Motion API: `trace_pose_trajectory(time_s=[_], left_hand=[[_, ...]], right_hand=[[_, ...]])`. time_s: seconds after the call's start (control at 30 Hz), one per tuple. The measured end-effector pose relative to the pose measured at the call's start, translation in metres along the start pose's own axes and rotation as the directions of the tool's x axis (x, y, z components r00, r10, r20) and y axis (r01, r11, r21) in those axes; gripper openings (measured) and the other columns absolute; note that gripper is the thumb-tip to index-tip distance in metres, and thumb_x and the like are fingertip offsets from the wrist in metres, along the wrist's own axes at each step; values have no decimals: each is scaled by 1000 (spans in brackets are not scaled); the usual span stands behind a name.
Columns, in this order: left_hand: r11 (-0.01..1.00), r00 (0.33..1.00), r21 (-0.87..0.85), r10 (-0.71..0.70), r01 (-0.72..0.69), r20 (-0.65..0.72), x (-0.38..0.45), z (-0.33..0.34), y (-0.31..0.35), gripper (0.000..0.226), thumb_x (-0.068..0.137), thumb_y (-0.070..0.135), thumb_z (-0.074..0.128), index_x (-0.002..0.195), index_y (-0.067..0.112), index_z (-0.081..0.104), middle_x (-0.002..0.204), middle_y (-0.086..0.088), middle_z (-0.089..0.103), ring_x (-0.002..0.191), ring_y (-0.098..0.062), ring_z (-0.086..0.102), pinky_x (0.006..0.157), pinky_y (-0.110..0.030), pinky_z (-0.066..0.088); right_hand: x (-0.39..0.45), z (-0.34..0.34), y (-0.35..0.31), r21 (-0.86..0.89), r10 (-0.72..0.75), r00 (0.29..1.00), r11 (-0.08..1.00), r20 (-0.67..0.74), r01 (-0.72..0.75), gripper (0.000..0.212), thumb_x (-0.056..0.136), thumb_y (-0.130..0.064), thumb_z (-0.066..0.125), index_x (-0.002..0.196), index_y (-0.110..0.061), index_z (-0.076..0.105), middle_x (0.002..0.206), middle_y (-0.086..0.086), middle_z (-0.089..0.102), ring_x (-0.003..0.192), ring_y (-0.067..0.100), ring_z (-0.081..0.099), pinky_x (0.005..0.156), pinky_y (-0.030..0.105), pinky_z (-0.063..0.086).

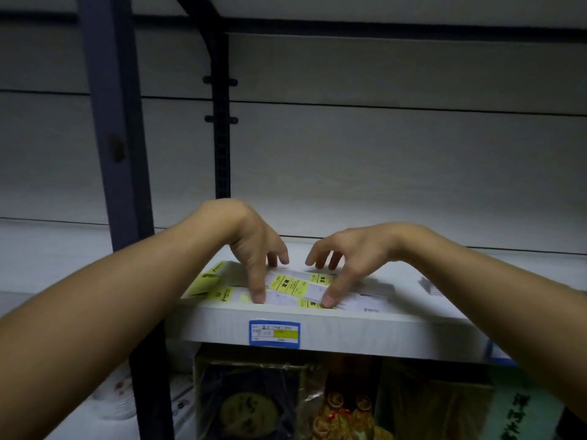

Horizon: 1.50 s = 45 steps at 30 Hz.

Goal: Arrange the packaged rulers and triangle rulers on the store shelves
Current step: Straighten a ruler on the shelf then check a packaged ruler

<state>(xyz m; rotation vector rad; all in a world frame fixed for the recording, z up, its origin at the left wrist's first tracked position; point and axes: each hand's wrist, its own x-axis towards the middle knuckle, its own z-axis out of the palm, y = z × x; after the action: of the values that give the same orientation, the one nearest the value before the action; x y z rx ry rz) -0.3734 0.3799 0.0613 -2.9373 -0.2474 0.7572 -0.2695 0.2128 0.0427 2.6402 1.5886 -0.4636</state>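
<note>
Head view, dim light; both hands over the white shelf [317, 325] at its front edge. The packaged rulers [295, 285], flat packs with yellow-and-white labels, lie in a loose overlapping stack on the shelf just behind the front lip, above the blue-bordered price tag [274, 333]. Left hand [254, 246]: fingers arched downward, thumb tip pressing on the nearest pack, other fingertips touching the far edge of the stack; it brackets the packs more than it lifts them. Right hand [346, 252]: same arched pose, thumb on the front pack, fingers down at the rear edge. Both hands thus grip the stack lightly front to back. No triangle rulers can be made out here; a further pale pack [428, 285] lies on the shelf to the right, blurred. Judgement: the step in hand is squaring the stack. To do it well, draw thumbs and fingers together evenly so the long edges align, keep the packs flat on the shelf so the slick wrappers do not slide over each other, then nudge the stack parallel to the front lip and centred over the tag. Risk: front pack slipping off the lip
</note>
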Motion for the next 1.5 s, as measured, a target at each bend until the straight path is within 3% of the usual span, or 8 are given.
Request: trace_pose_trajectory(time_s=[0.17,0.37,0.57,0.83,1.0,1.2,1.3,1.5], left_hand=[[998,1000,-59,20,-21,-11,-1,9,-6,92,77,41,80,152,26,29,148,5,39,136,-21,40,107,-39,39],[997,999,-55,46,-47,-25,1,10,-2,74,78,38,80,141,24,45,134,2,50,114,-17,52,87,-29,44],[999,999,-28,42,-43,-22,2,9,5,70,81,34,78,140,22,42,131,1,48,114,-18,50,88,-31,45],[994,995,-45,94,-95,-30,4,14,4,59,82,27,78,131,20,47,124,1,55,115,-20,53,91,-33,48],[992,994,-68,105,-105,8,5,15,3,57,85,27,74,134,18,47,127,-3,56,116,-22,55,92,-33,50],[989,993,-91,117,-117,-2,5,17,-1,53,86,27,72,132,17,48,123,-3,56,111,-20,55,80,-26,49],[991,994,-75,109,-108,-3,5,17,0,53,86,29,72,131,15,47,125,-6,56,113,-23,55,85,-30,50],[994,995,-55,96,-97,-19,6,16,2,59,83,33,75,131,21,44,123,-2,52,116,-23,52,101,-42,48]], right_hand=[[5,2,-5,-22,43,991,999,127,-40,80,78,-43,81,145,-30,40,136,-11,46,127,19,48,108,37,46],[12,0,-9,-30,64,982,998,179,-59,70,78,-36,83,136,-24,46,124,-4,53,113,21,58,99,44,54],[10,0,-8,16,73,978,997,194,-78,66,78,-33,83,131,-24,46,120,-4,54,110,20,60,98,41,55],[7,3,-3,57,51,978,996,202,-63,48,84,-22,79,120,-21,47,107,-1,54,100,21,62,84,36,59],[10,4,-2,45,23,978,998,207,-33,53,80,-28,79,124,-15,51,118,8,62,109,28,65,93,43,58],[11,3,-1,88,2,975,996,223,-22,50,85,-22,76,128,-11,51,124,11,64,112,30,65,87,33,58],[10,4,-1,111,-1,977,994,212,-23,52,84,-22,77,129,-11,54,124,11,64,112,29,65,81,25,58],[9,3,-6,96,18,979,995,205,-38,48,84,-21,78,126,-14,54,124,7,64,112,26,64,93,34,57]])
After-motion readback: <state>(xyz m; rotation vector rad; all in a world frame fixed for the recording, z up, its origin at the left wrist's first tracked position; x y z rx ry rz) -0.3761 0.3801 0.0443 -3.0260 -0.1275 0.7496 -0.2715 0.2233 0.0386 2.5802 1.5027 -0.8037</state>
